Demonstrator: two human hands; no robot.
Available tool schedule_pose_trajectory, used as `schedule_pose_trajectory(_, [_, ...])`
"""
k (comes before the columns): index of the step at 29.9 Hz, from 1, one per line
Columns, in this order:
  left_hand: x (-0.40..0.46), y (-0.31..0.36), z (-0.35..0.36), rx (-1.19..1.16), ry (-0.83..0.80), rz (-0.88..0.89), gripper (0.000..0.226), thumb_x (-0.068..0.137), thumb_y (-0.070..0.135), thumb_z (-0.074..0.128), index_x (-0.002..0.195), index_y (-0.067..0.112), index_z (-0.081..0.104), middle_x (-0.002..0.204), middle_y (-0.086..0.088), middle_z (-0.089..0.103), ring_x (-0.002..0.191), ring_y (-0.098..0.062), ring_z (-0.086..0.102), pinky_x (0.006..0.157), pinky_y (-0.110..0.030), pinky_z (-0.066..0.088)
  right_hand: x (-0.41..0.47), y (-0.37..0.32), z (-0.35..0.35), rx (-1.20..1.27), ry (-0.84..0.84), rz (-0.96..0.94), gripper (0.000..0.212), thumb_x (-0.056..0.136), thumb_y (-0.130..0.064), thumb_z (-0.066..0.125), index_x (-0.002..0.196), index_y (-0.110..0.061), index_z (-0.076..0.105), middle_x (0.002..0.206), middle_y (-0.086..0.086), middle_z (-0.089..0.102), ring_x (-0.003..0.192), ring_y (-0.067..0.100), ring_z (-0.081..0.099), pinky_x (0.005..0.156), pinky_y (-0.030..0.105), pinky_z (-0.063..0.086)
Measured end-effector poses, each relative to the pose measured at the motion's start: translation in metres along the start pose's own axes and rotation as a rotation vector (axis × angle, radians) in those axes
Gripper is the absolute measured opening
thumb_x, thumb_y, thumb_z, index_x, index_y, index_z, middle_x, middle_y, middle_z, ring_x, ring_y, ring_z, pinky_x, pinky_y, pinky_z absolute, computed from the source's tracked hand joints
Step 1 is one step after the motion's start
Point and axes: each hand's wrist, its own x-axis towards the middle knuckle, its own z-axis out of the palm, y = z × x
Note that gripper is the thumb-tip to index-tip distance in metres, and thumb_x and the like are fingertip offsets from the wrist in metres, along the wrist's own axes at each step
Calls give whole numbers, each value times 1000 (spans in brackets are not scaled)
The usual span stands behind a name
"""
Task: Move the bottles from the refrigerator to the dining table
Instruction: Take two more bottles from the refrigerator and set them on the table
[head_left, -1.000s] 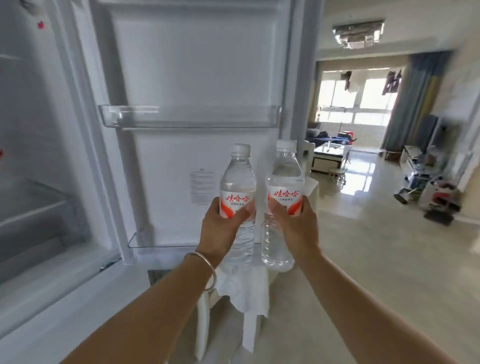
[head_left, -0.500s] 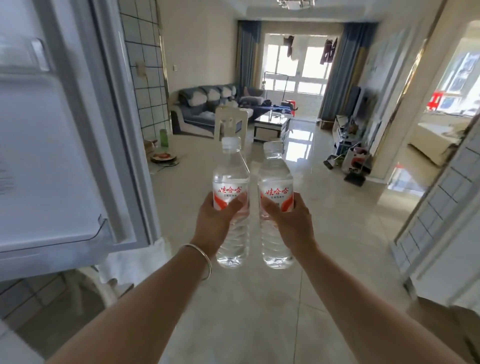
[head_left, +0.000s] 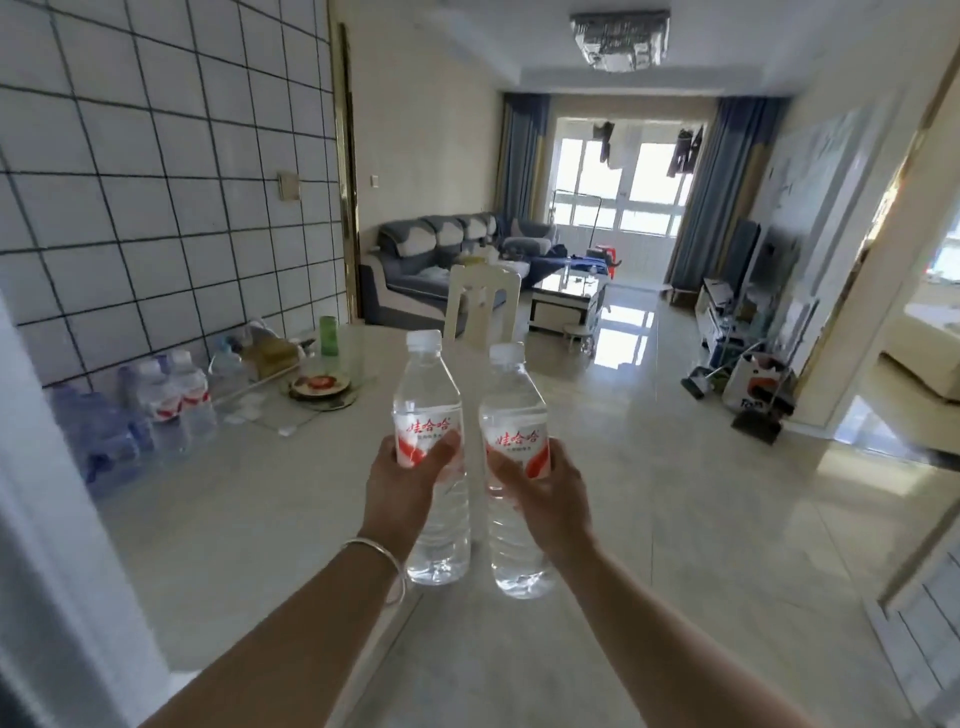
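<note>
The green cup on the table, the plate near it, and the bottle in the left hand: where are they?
green cup (head_left: 328, 336), head view, middle of its side.
plate (head_left: 320, 385), head view, its centre.
left-hand bottle (head_left: 427, 384), head view, clear shoulder above the label.

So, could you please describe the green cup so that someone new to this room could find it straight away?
Start at the tiled wall on the left and follow it down to the dining table beneath it. At the table's far end, near the cream chair, stands the green cup. It is the only green thing there, upright and opaque beside the clear water bottles.
</note>
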Motion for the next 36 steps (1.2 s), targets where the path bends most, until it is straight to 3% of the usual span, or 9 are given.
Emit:
schedule_pose_trajectory(5, [88, -6, 4, -51, 68, 35, 37, 77, 38, 70, 106, 15, 63, 97, -7, 73, 88, -24, 70, 67, -31, 49, 87, 19, 49, 52, -58, -8, 63, 40, -70, 62, 85, -27, 56, 77, -9, 66, 69, 9, 65, 54, 16, 47])
schedule_pose_trajectory(8, [134, -21, -3, -26, 93, 46, 50, 66, 46, 72, 106, 17, 64, 95, -4, 74, 85, -21, 72, 71, -32, 54, 142, 32, 84, 120, -132, -2, 45, 55, -52, 78, 83, -26, 55, 74, -10, 63, 67, 10, 61, 51, 9, 44])
schedule_pose_trajectory(11, [186, -36, -15, -3, 141, 54, 43, 67, 42, 73, 104, 21, 65, 96, -3, 74, 86, -20, 71, 83, -40, 56, 202, 47, 127, 151, -239, -8, 30, 69, -31, 80, 81, -26, 54, 80, -3, 64, 73, 18, 63, 66, 26, 54])
schedule_pose_trajectory(15, [258, -45, -38, 6, 246, 86, 49, 59, 50, 79, 101, 27, 66, 97, 0, 75, 89, -17, 72, 86, -40, 56, 275, 49, 195, 170, -441, -20, 59, 50, -60, 78, 91, -21, 59, 89, 5, 70, 84, 27, 69, 76, 49, 57])
schedule_pose_trajectory(20, [319, -60, -81, -6, 423, 84, 42, 60, 53, 73, 95, 32, 68, 100, -2, 74, 93, -20, 71, 85, -41, 55, 321, 46, 285, 219, -668, -8, 66, 44, -63, 76, 96, -27, 59, 92, 2, 72, 84, 21, 71, 77, 46, 58])
schedule_pose_trajectory(25, [351, -80, -153, -20, 635, 26, 39, 76, 33, 75, 110, 16, 65, 103, -7, 73, 94, -22, 70, 89, -46, 55, 325, 50, 380, 232, -870, -10, 70, 45, -67, 78, 102, -29, 59, 95, 0, 72, 87, 18, 71, 80, 45, 58])
schedule_pose_trajectory(29, [369, -99, -224, -4, 722, -3, 56, 66, 45, 79, 110, 14, 65, 105, -8, 73, 96, -25, 70, 87, -44, 55, 320, 61, 463, 198, -1027, 25, 65, 42, -72, 78, 93, -38, 57, 96, 2, 70, 90, 23, 69, 82, 51, 55])
schedule_pose_trajectory(33, [382, -125, -294, 23, 785, -75, 26, 73, 31, 74, 95, 20, 68, 88, 1, 75, 84, -16, 71, 78, -35, 54, 309, 69, 542, 152, -1167, 73, 63, 49, -54, 83, 100, -24, 62, 92, -2, 71, 89, 17, 68, 81, 35, 56])
schedule_pose_trajectory(36, [383, -150, -351, 90, 825, -174, 53, 58, 42, 84, 102, 18, 66, 93, 1, 74, 87, -16, 70, 80, -38, 55, 297, 73, 595, 113, -1338, 113, 45, 57, -27, 81, 98, -19, 64, 80, -11, 69, 73, 0, 64, 59, 13, 47])
